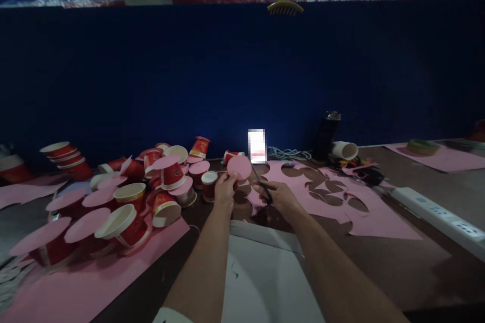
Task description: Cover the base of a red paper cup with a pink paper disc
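Red paper cups (131, 222) crowded the left half of the worktop (386, 262), many capped with pink paper rounds (88, 224) that hid their upper ends, others tipped so that pale inner walls showed. A slanting stack of cups (70, 159) leaned near the back left, one cup nested in the next, and a pale cup (344, 150) lay on its side along the back edge, beside a dark flask (330, 131) that almost sank into the shadow. At the left edge a red-and-white cup (14, 165) was blurred, and pixelation obscured a bright upright rectangle (257, 146) at the back. The pink paper disc (239, 166), flat, plain and nearly circular, was raised above the worktop's middle, pinched in the left hand (225, 191), whose thumb covered its lower rim. The right hand (278, 197) gripped dark-handled scissors (268, 194); whether their blades touched the disc could not be told.
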Tool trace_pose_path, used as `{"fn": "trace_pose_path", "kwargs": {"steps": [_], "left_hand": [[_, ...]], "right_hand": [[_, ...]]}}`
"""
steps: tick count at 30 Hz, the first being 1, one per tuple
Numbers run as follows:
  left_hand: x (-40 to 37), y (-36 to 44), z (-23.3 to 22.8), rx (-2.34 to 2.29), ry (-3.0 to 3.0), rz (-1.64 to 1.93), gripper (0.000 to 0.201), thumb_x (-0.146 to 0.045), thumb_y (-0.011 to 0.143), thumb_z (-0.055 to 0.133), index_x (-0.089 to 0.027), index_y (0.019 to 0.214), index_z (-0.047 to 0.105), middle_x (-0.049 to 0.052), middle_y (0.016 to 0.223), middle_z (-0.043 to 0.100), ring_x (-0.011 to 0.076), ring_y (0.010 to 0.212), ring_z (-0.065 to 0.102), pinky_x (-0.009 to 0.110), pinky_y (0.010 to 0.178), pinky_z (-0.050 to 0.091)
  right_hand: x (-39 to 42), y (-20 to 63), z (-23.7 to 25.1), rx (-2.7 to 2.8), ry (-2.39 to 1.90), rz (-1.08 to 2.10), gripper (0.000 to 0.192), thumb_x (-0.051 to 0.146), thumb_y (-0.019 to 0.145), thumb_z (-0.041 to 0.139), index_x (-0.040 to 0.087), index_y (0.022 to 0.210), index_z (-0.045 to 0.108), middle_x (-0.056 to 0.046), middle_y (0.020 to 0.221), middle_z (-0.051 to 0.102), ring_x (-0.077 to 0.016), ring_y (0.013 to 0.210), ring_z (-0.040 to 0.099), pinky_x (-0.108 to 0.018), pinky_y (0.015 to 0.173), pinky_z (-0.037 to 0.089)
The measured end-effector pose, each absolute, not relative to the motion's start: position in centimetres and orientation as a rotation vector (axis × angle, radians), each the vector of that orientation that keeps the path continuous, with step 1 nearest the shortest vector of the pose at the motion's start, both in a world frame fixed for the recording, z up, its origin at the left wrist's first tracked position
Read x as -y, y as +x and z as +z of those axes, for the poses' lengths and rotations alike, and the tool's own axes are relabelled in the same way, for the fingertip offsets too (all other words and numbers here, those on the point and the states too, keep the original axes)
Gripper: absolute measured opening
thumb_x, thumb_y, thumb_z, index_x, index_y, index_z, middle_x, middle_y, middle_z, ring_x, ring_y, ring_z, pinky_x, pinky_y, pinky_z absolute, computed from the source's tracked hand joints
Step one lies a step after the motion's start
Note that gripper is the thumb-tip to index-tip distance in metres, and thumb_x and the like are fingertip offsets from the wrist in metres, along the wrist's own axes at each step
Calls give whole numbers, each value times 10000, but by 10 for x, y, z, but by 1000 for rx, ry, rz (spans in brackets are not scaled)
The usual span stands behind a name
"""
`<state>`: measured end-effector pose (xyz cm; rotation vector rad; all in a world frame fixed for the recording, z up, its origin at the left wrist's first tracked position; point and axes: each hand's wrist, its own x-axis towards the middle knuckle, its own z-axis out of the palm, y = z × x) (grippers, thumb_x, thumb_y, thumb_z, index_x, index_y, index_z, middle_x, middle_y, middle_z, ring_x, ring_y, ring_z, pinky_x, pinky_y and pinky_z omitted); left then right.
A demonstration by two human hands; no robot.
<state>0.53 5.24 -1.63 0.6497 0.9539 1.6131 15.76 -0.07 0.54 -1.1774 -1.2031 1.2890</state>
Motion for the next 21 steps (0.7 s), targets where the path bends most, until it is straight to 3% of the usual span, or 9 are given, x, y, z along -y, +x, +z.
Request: {"fn": "trace_pose_path", "kwargs": {"steps": [21], "left_hand": [[-50, 5, -14, -936, 611, 1657, 386, -281, 437, 805, -144, 743, 613, -44, 599, 584, 44, 482, 483, 180, 488, 372]], "right_hand": [[0, 160, 5, 1056, -1193, 1187, 484, 383, 597, 768, 116, 995, 700, 14, 580, 565, -84, 514, 466, -210, 460, 342]]}}
